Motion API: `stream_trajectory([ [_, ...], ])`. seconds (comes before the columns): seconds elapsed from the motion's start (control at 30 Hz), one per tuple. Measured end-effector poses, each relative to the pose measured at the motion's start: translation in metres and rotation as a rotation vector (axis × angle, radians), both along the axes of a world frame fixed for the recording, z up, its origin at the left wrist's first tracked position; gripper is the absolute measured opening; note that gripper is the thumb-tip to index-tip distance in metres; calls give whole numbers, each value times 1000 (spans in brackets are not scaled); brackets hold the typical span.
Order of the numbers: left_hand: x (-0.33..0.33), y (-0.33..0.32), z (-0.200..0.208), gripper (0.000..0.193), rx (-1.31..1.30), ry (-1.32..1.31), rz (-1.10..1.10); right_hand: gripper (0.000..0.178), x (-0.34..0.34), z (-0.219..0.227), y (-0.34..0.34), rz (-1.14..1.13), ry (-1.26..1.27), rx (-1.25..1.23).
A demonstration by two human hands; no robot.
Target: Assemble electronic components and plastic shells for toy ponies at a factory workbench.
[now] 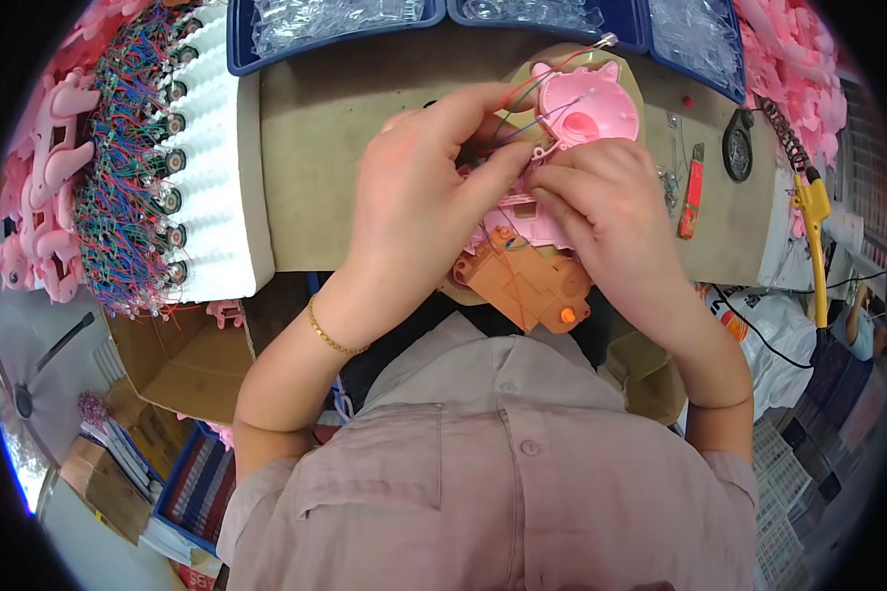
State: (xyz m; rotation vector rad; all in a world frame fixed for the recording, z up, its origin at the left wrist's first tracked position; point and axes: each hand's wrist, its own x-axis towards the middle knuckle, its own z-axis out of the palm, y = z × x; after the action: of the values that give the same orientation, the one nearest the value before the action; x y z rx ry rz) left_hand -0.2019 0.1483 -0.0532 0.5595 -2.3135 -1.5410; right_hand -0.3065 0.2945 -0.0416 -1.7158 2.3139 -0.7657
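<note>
A pink plastic toy shell (pixel 593 106) with two small ears and a hollow, bowl-like head lies in front of me. My left hand (pixel 429 182) is closed at its left side, thumb and fingers bent around the shell's neck, where thin red, green and blue wires (pixel 552 115) pass. From the right, my right hand (pixel 606 192) pinches the narrow pink part just below the head. The fingertips hide exactly what each pinch grips. Below both hands sits an orange plastic box (pixel 522 281) with a small orange knob, next to the shell's lower pink part (pixel 530 225).
Wired round black parts (pixel 174 161) line a white foam tray (pixel 222 177) on the left. Blue bins (pixel 340 49) of clear plastic pieces stand along the back. To the right lie a red utility knife (pixel 692 192), a black ring-shaped object (pixel 737 145) and a yellow tool (pixel 814 212) on a coiled cord.
</note>
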Motion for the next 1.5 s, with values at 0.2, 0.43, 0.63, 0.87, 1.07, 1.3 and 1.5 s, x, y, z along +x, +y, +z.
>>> stream_trajectory([
  [0.2,-5,3,2,33,560,156,15,11,9,3,-6,-25,123,68],
  [0.43,1,-11,3,23,344,110,54,40,37,32,30,-42,79,174],
  [0.63,-11,-22,30,20,-668,118,-104,65,57,45,33,-149,-19,340],
  [0.87,-12,-40,23,19,402,-45,-85,63,-2,37,26,97,-140,80],
  [1.07,8,-16,2,15,487,247,233,60,-7,12,17,214,-136,-89],
  [1.3,81,10,-24,42,-694,250,-85,58,-22,31,2,268,-273,101],
  [1.5,87,14,-28,43,-799,170,-127,62,-22,35,1,286,-106,166],
])
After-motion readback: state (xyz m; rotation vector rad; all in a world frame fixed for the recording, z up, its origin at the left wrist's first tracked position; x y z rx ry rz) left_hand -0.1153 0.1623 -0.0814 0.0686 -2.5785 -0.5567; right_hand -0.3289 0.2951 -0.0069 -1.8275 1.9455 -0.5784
